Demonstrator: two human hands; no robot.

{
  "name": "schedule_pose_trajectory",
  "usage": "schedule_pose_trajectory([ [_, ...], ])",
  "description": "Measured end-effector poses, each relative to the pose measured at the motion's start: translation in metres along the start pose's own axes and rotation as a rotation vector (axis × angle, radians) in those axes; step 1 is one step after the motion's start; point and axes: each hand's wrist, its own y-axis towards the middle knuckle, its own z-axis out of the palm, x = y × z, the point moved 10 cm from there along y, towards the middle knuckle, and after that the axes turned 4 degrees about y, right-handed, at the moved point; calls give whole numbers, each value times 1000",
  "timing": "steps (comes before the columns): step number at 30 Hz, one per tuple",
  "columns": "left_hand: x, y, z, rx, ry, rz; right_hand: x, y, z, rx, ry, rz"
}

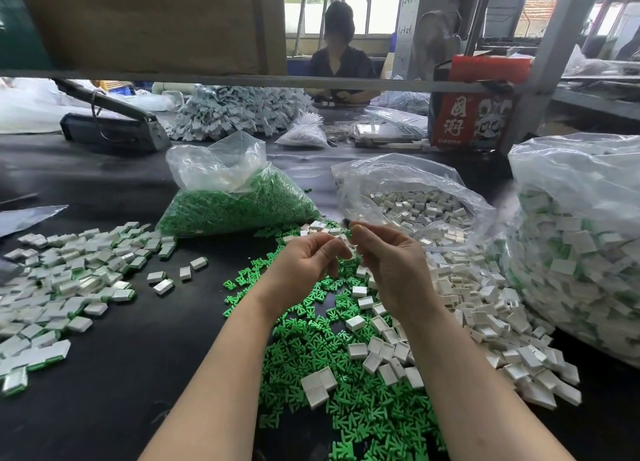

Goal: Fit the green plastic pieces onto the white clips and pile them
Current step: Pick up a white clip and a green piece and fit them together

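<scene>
A black work table point(145, 322) spans the whole view, with a grey metal shelf rail point(242, 79) crossing above its far side; at the right edge stands the largest thing on it, a tall clear plastic sack of assembled white-and-green clips point(571, 252), bulging and open at the top; left of it lies a lower clear plastic bag of bare white clips point(415, 204), its mouth spilling into a loose heap of white rectangular plastic clips point(485, 308) that runs toward the near right; near the table's middle sits a clear plastic bag packed with green pieces point(239, 204); in front of it a scatter of small bright green forked plastic pieces point(346, 374) lies beneath both forearms, with some white clips mixed on top; on the left lies a flat spread of finished white clips with green inserts point(59, 280), a few strays just beside it; a red printed carton point(474, 121) stands at the far right, and a person in dark clothing point(339, 62) sits across the table; the left hand point(304, 263) and the right hand point(391, 263) are raised together above the green scatter, fingers curled, fingertips meeting; the left pinches a small white clip point(341, 240); the right thumb and forefinger pinch a small green piece point(349, 233) right against that clip.
</scene>
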Motion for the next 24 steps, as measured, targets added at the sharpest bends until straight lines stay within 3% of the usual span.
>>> schedule_pose_trajectory([
  [9, -3, -1, -1, -9, -1, 13, -5, 2, 2, -2, -38, -15],
  [24, -7, -2, -2, -33, -9, 20, 12, 1, 9, 17, -300, -251],
])
